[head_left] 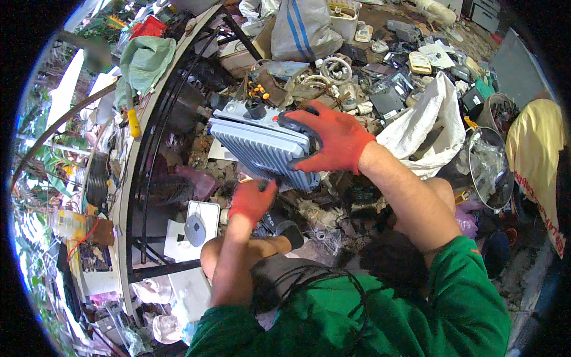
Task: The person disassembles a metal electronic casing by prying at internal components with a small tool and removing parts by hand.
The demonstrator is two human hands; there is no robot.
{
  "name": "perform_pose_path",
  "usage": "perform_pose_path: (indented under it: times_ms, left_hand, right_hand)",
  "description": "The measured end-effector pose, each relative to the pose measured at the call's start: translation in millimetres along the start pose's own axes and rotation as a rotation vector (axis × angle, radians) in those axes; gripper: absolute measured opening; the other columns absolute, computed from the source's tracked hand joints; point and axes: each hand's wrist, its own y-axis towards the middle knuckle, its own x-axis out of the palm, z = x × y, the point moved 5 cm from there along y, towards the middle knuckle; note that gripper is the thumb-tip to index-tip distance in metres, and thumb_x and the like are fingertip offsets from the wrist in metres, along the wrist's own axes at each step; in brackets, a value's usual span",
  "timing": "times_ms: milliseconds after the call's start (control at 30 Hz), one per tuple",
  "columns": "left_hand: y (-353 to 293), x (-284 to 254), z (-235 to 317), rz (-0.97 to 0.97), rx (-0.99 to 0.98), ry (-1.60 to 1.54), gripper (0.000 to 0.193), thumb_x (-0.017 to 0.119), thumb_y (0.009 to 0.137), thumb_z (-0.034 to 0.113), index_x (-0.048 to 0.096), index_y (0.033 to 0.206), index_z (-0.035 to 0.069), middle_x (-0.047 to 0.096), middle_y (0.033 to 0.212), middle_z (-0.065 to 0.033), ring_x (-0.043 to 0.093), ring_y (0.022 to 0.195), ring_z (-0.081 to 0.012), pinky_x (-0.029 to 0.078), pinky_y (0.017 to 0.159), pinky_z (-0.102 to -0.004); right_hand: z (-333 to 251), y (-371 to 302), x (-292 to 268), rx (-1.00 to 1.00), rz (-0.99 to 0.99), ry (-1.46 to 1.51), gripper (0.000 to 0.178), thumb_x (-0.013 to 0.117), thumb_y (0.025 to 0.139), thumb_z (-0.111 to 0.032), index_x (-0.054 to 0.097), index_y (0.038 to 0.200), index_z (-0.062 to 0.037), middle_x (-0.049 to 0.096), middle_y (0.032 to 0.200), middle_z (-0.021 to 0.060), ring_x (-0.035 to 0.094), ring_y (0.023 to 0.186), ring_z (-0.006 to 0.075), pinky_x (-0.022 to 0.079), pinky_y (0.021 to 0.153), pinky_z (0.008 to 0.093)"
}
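Observation:
A light grey metal housing [259,149] with cooling fins is propped at a tilt before me, above the scrap-covered ground. My right hand [333,137], in a red glove with dark fingertips, is closed round its right end, thumb below and fingers over the upper edge. Under the housing's lower edge is my left hand [252,201], gloved the same way; it is smeared by motion, and its fingers are partly hidden. I cannot make out whether it touches the housing or holds anything. A black round fitting [256,109] rises from the housing's far side.
To the left stands a long table [140,172] with black metal legs. Orange-handled tools [258,91] lie beyond the housing. A white sack [429,128], a metal bucket [491,169] and a yellow sack [535,152] stand right. Scrap electronics and a coiled white cable [336,70] lie farther off.

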Motion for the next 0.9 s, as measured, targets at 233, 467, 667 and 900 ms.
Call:
perform_pose_path:
  times_ms: [233, 467, 667, 900]
  left_hand:
    - [-8, -102, 70, 0.540, 0.696, -0.024, 0.087, 0.078, 0.070, 0.046, 0.050, 0.140, 0.002, 0.050, 0.141, -0.0224, 0.036, 0.139, -0.0455, 0.023, 0.116, -0.0595]
    - [6, -95, 78, 0.455, 0.685, 0.104, 0.090, 0.083, 0.062, 0.053, 0.057, 0.136, 0.009, 0.053, 0.140, -0.0136, 0.038, 0.136, -0.0451, 0.030, 0.112, -0.0561]
    - [1, -89, 72, 0.494, 0.639, 0.151, 0.101, 0.089, 0.052, 0.053, 0.055, 0.139, 0.014, 0.049, 0.143, -0.0125, 0.036, 0.137, -0.0473, 0.027, 0.113, -0.0603]
    - [11, -78, 78, 0.398, 0.702, 0.226, 0.107, 0.090, 0.048, 0.051, 0.051, 0.144, 0.022, 0.046, 0.146, -0.0113, 0.035, 0.141, -0.0373, 0.019, 0.117, -0.0584]
  right_hand:
    - [-31, 21, 10, 0.034, -0.138, -0.096, 0.094, 0.081, 0.064, -0.048, 0.044, 0.147, -0.0242, 0.048, 0.142, 0.0246, 0.054, 0.126, 0.0437, 0.047, 0.105, 0.0466]
    - [17, 10, 20, 0.105, 0.018, 0.929, 0.063, 0.068, 0.086, -0.020, 0.047, 0.144, -0.0082, 0.059, 0.128, 0.0103, 0.056, 0.118, 0.0211, 0.047, 0.100, 0.0352]
    - [42, -20, 14, 0.449, 0.079, 0.913, 0.042, 0.058, 0.095, -0.012, 0.054, 0.136, -0.0105, 0.067, 0.107, 0.0034, 0.059, 0.083, 0.0116, 0.049, 0.072, 0.0264]
    - [27, -44, 18, 0.488, -0.130, 0.848, 0.029, 0.062, 0.093, -0.005, 0.063, 0.122, -0.0037, 0.070, 0.106, 0.0041, 0.063, 0.096, 0.0111, 0.053, 0.084, 0.0304]
